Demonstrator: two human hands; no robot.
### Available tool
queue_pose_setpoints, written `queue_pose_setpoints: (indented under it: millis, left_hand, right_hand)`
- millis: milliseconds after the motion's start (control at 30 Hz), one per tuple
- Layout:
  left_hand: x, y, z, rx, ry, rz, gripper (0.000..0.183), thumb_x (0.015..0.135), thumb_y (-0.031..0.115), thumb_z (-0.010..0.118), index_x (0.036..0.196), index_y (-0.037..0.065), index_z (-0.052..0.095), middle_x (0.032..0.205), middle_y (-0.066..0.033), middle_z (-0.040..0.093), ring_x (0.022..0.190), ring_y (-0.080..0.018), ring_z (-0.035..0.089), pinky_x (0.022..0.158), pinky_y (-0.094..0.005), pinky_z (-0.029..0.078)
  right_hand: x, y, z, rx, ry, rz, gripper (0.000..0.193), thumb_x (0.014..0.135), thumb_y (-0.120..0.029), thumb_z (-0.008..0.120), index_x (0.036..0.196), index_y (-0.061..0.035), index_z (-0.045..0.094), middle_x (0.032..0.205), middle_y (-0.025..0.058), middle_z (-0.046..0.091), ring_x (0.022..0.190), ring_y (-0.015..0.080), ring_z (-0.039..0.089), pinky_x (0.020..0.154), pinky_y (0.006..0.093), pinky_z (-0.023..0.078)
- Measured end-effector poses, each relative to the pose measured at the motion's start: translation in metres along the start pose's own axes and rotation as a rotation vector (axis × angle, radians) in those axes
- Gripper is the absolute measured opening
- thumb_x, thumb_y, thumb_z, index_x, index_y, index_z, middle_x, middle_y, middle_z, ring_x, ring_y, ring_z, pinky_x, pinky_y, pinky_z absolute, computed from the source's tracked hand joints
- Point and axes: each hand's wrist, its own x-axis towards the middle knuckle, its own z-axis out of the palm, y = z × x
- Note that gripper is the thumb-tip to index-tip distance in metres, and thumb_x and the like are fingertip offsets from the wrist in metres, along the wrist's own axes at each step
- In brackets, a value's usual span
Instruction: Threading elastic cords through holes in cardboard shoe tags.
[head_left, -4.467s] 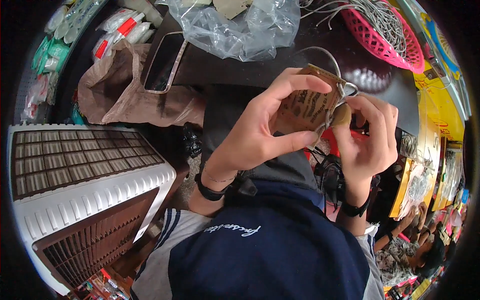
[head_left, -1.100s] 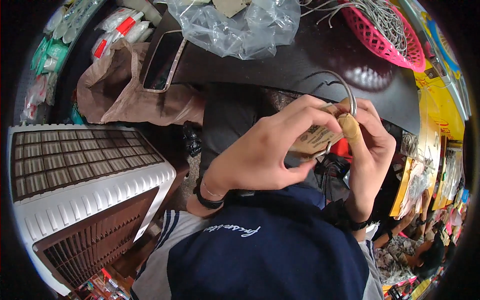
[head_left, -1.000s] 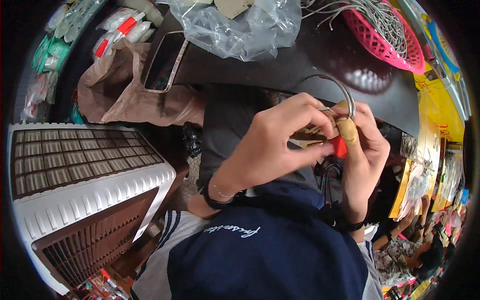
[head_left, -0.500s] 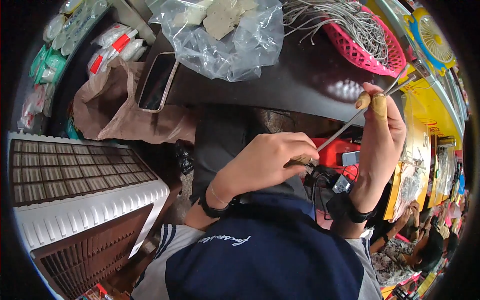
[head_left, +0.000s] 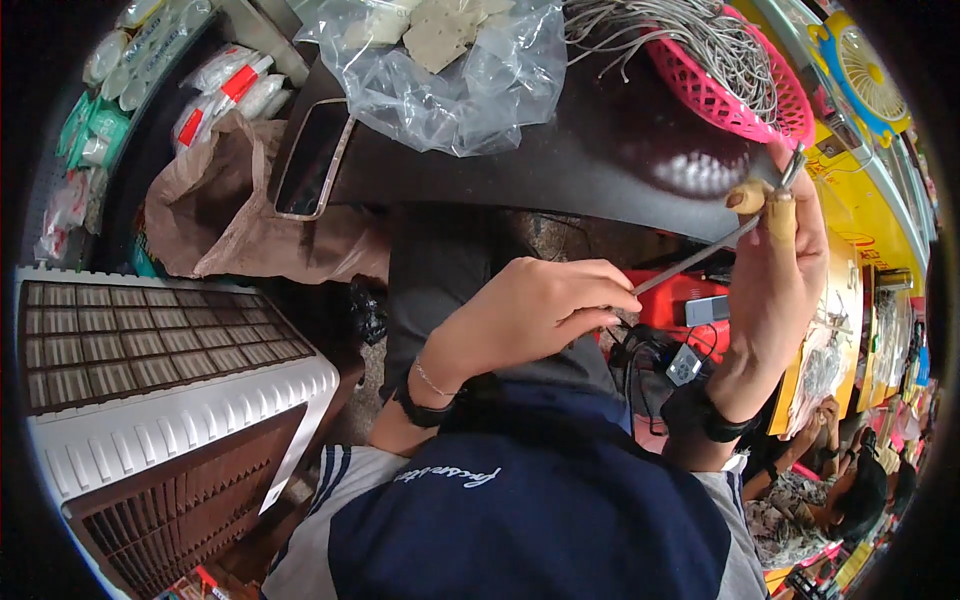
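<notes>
A thin grey cord (head_left: 690, 264) runs taut on a slant between my two hands, in front of my lap. My left hand (head_left: 545, 312), lower and nearer my body, pinches its lower end between thumb and fingers. My right hand (head_left: 785, 240) is raised beside the table edge, closed on the upper part of the cord. Tan finger covers sit on its thumb and a finger. A short grey end (head_left: 794, 165) sticks up past those fingertips. Just beyond stands a pink perforated basket (head_left: 735, 100) heaped with similar grey cords (head_left: 715, 50).
On the dark table (head_left: 590, 165) lie a clear plastic bag (head_left: 450, 110) with pale flat pieces and a phone (head_left: 315, 160). Brown cloth (head_left: 215, 210) hangs left, above a white air cooler (head_left: 190, 430). Red box, cables (head_left: 640, 350) lie below. Another person (head_left: 815, 500) sits right.
My right hand has shifted slightly right and down, turning so the cord ends beyond its fingertips bunch closer together. My left hand stays nearly in place, still pinching the cord.
</notes>
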Motion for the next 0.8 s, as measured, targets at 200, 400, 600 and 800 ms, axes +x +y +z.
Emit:
queue_pose_setpoints:
  millis: [200, 400, 600, 800]
  left_hand:
    - [-0.001, -0.010, -0.015, 0.297, 0.040, 0.235, 0.023, 0.078, 0.009, 0.059, 0.098, 0.009, 0.069, 0.096, -0.0032, 0.067, 0.100, -0.0215, 0.059, 0.091, -0.0354, 0.042]
    - [-0.005, -0.007, -0.021, 0.488, 0.084, 0.213, 0.018, 0.075, 0.013, 0.063, 0.091, 0.011, 0.070, 0.092, -0.0021, 0.064, 0.096, -0.0201, 0.059, 0.086, -0.0344, 0.042]
    - [-0.004, 0.000, -0.025, 0.507, 0.192, 0.060, 0.014, 0.069, 0.015, 0.072, 0.081, 0.008, 0.068, 0.086, -0.0018, 0.058, 0.093, -0.0219, 0.056, 0.085, -0.0363, 0.040]
    - [-0.004, -0.004, -0.023, 0.480, 0.215, 0.121, 0.013, 0.067, 0.011, 0.074, 0.076, 0.005, 0.066, 0.086, -0.0032, 0.060, 0.097, -0.0211, 0.056, 0.086, -0.0368, 0.039]
  right_hand:
    - [-0.015, -0.016, 0.006, -0.111, -0.159, 0.082, 0.015, 0.084, -0.001, 0.065, 0.098, 0.0024, 0.060, 0.088, 0.0049, 0.065, 0.082, 0.0097, 0.059, 0.074, 0.0206, 0.044]
    - [-0.024, -0.018, 0.018, -0.457, -0.263, 0.085, 0.014, 0.076, 0.002, 0.067, 0.089, 0.0041, 0.062, 0.086, 0.0082, 0.066, 0.081, 0.0138, 0.059, 0.074, 0.0238, 0.044]
    - [-0.035, -0.012, 0.031, -0.877, -0.476, 0.033, 0.019, 0.063, 0.000, 0.071, 0.080, -0.0056, 0.066, 0.102, 0.0070, 0.058, 0.091, 0.0226, 0.053, 0.078, 0.0323, 0.040]
    - [-0.049, 0.004, 0.043, -0.945, -0.596, -0.037, 0.019, 0.065, 0.004, 0.067, 0.083, -0.0014, 0.062, 0.108, 0.0098, 0.055, 0.097, 0.0271, 0.052, 0.088, 0.0354, 0.035]
